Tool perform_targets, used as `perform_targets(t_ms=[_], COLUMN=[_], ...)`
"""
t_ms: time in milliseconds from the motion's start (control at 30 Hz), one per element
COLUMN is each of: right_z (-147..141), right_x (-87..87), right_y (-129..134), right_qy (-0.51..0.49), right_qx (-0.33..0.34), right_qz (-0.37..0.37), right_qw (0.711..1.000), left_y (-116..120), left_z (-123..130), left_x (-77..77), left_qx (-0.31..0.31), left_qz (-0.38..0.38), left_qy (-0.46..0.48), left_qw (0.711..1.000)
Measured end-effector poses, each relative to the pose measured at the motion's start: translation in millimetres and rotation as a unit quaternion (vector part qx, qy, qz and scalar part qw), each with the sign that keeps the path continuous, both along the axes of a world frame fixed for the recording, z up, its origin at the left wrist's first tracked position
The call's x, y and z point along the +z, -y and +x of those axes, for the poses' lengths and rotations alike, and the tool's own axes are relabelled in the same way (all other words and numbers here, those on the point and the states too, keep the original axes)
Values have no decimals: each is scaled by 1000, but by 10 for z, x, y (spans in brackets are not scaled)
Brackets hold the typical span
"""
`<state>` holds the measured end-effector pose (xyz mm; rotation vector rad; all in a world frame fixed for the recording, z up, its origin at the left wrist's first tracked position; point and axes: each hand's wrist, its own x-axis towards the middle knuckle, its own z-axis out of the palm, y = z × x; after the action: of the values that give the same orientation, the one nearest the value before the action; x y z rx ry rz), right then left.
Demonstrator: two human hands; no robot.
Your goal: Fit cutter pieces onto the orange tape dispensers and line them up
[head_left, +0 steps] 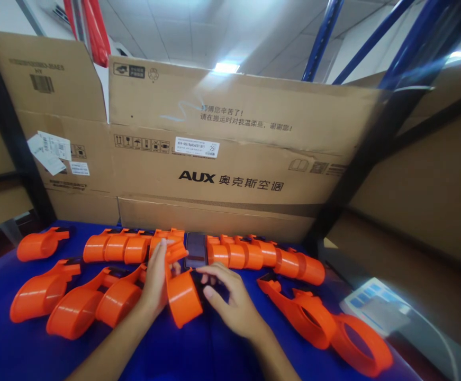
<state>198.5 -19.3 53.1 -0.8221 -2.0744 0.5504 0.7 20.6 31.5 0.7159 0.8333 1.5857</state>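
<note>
An orange plastic piece [184, 299] with a round drum and a narrow arm is held up above the blue table [198, 354]. My left hand [156, 280] is closed around its arm, on the left side. On the other side, my right hand [226, 296] has its thumb and fingers around a dark part at the drum's right edge; whether they grip that part is hard to make out. Just behind the hands lies a dark flat rectangular object [196, 250].
Rows of similar orange pieces line the back [105, 247] and the left [39, 296]. Larger orange rings [361, 344] lie at the right, beside a white and blue device [377, 304]. A cardboard wall [230, 164] stands behind, between dark posts.
</note>
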Motion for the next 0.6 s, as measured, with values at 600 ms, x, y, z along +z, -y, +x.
perform_targets(t_ms=[600], right_z=[571], right_x=[59], right_y=[482], right_qy=[33], right_qx=[-271], right_qz=[146], right_qw=[951], left_y=[136], left_z=[140], left_x=[-51], left_qx=[8], left_qz=[58], left_qy=[-76], left_qw=[995])
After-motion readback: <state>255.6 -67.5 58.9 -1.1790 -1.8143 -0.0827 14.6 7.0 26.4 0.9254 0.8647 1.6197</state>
